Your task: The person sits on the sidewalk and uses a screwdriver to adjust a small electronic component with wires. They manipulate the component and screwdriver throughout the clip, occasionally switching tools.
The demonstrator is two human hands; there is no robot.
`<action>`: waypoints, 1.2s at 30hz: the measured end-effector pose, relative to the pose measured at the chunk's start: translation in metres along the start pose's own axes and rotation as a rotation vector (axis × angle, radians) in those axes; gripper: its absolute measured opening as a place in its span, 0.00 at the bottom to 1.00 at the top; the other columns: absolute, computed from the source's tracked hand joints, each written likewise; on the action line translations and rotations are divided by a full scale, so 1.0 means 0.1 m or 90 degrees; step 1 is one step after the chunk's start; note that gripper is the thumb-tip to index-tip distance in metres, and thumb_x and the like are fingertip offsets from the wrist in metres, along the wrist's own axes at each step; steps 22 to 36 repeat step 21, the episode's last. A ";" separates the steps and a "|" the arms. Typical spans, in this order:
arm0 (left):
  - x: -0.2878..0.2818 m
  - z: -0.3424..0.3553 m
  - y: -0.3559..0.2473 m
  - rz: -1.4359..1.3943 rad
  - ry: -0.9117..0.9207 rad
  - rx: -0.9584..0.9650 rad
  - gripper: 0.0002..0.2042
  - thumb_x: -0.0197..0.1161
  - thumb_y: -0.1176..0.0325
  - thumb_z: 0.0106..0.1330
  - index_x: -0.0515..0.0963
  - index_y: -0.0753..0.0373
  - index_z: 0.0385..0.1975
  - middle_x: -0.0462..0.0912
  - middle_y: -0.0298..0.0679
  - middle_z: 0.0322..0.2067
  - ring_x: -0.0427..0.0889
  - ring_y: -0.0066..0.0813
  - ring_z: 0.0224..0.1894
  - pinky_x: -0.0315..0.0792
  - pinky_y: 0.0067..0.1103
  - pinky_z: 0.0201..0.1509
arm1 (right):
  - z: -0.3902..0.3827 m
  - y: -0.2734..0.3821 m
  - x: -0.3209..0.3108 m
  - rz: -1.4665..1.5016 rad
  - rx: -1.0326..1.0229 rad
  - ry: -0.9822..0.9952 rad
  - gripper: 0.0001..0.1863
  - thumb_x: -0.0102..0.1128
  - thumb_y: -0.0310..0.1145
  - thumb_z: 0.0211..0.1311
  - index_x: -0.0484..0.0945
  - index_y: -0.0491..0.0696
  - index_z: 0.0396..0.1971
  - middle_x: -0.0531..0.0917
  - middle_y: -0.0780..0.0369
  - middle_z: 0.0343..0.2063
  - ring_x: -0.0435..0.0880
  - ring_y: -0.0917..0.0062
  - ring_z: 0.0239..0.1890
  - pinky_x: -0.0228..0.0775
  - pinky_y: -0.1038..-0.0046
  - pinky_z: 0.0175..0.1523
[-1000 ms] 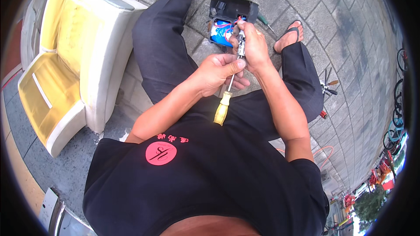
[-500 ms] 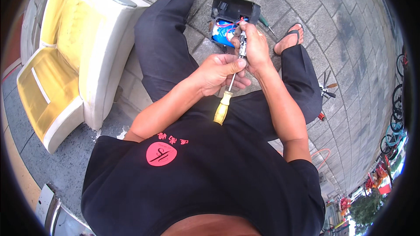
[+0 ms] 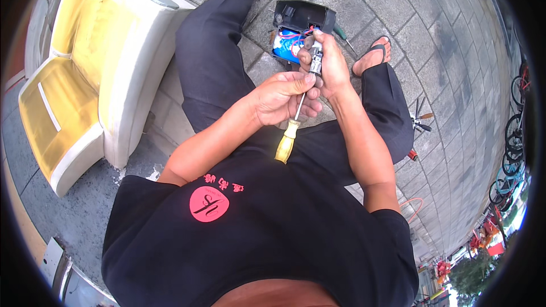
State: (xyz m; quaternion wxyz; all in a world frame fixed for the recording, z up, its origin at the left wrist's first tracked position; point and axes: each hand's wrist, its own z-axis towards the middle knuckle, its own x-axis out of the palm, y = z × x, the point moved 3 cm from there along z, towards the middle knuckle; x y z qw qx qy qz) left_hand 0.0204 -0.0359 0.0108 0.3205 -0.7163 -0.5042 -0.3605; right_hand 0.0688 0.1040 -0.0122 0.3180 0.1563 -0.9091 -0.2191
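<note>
My left hand (image 3: 274,100) pinches the thin metal shaft of a screwdriver (image 3: 286,142). Its yellow handle hangs down toward my lap, and the shaft points up at a small silvery part (image 3: 315,62). That part sits in the closed fingers of my right hand (image 3: 335,71); its exact kind is unclear. Fingers hide the screwdriver's tip, so I cannot tell whether it touches the part. Just beyond my hands, a black plastic case (image 3: 301,16) lies open on the paving. Inside it are a blue-wrapped block (image 3: 287,44) and red and pink wires.
A green-handled screwdriver (image 3: 340,32) lies right of the case. Several hand tools (image 3: 421,119) and a red object (image 3: 412,154) rest on the paving by my right leg. A yellow-and-white seat (image 3: 85,74) stands at left. Bicycles (image 3: 513,136) line the far right.
Both hands keep their holds, with only slight shifts. The whole view has moved a little, and the foot at right has turned slightly.
</note>
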 end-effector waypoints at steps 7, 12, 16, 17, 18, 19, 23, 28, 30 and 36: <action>0.01 0.01 -0.04 0.000 0.025 -0.021 0.17 0.63 0.57 0.76 0.79 0.64 0.54 0.81 0.31 0.36 0.83 0.29 0.38 0.78 0.29 0.44 | 0.02 0.02 -0.03 0.007 -0.014 -0.013 0.19 0.56 0.48 0.72 0.79 0.45 0.35 0.83 0.60 0.23 0.80 0.80 0.22 0.71 0.76 0.25; 0.05 -0.01 -0.08 0.019 0.043 -0.019 0.19 0.63 0.56 0.76 0.78 0.65 0.56 0.78 0.32 0.37 0.80 0.27 0.37 0.75 0.28 0.44 | 0.02 0.01 -0.03 -0.004 -0.026 -0.067 0.18 0.59 0.47 0.71 0.80 0.44 0.36 0.83 0.61 0.27 0.82 0.79 0.26 0.73 0.75 0.29; 0.04 -0.04 -0.09 0.052 0.029 -0.004 0.20 0.62 0.56 0.77 0.78 0.66 0.56 0.79 0.33 0.38 0.84 0.32 0.38 0.78 0.28 0.43 | -0.02 0.06 0.02 -0.009 -0.046 -0.088 0.18 0.61 0.45 0.70 0.80 0.43 0.36 0.82 0.63 0.30 0.82 0.79 0.29 0.74 0.74 0.33; 0.03 -0.04 -0.10 0.077 0.023 0.000 0.20 0.61 0.56 0.77 0.78 0.66 0.56 0.81 0.34 0.38 0.86 0.34 0.41 0.80 0.29 0.44 | -0.04 0.08 0.04 -0.021 -0.052 -0.095 0.18 0.61 0.45 0.70 0.80 0.42 0.36 0.82 0.63 0.30 0.82 0.78 0.29 0.74 0.74 0.33; 0.03 -0.05 -0.12 0.103 0.017 0.003 0.19 0.61 0.56 0.77 0.78 0.66 0.56 0.82 0.36 0.39 0.87 0.37 0.43 0.81 0.30 0.45 | -0.05 0.09 0.05 -0.034 -0.058 -0.102 0.18 0.61 0.45 0.70 0.80 0.42 0.36 0.82 0.62 0.29 0.82 0.78 0.29 0.75 0.74 0.34; 0.03 -0.06 -0.13 0.128 0.011 0.007 0.19 0.60 0.56 0.78 0.79 0.66 0.55 0.84 0.37 0.40 0.89 0.39 0.45 0.82 0.30 0.46 | -0.05 0.09 0.04 -0.047 -0.054 -0.106 0.18 0.61 0.46 0.70 0.80 0.42 0.36 0.82 0.62 0.30 0.82 0.78 0.29 0.75 0.74 0.34; 0.04 -0.06 -0.15 0.187 0.015 0.004 0.23 0.62 0.53 0.76 0.77 0.67 0.58 0.83 0.36 0.43 0.88 0.41 0.50 0.81 0.29 0.45 | -0.03 0.09 0.02 -0.075 -0.047 -0.111 0.19 0.60 0.46 0.70 0.80 0.42 0.37 0.82 0.62 0.30 0.82 0.77 0.30 0.75 0.73 0.34; 0.04 -0.06 -0.15 0.187 0.015 0.004 0.23 0.62 0.53 0.76 0.77 0.67 0.58 0.83 0.36 0.43 0.88 0.41 0.50 0.81 0.29 0.45 | -0.03 0.09 0.02 -0.075 -0.047 -0.111 0.19 0.60 0.46 0.70 0.80 0.42 0.37 0.82 0.62 0.30 0.82 0.77 0.30 0.75 0.73 0.34; 0.04 -0.06 -0.15 0.187 0.015 0.004 0.23 0.62 0.53 0.76 0.77 0.67 0.58 0.83 0.36 0.43 0.88 0.41 0.50 0.81 0.29 0.45 | -0.03 0.09 0.02 -0.075 -0.047 -0.111 0.19 0.60 0.46 0.70 0.80 0.42 0.37 0.82 0.62 0.30 0.82 0.77 0.30 0.75 0.73 0.34; 0.04 -0.06 -0.15 0.187 0.015 0.004 0.23 0.62 0.53 0.76 0.77 0.67 0.58 0.83 0.36 0.43 0.88 0.41 0.50 0.81 0.29 0.45 | -0.03 0.09 0.02 -0.075 -0.047 -0.111 0.19 0.60 0.46 0.70 0.80 0.42 0.37 0.82 0.62 0.30 0.82 0.77 0.30 0.75 0.73 0.34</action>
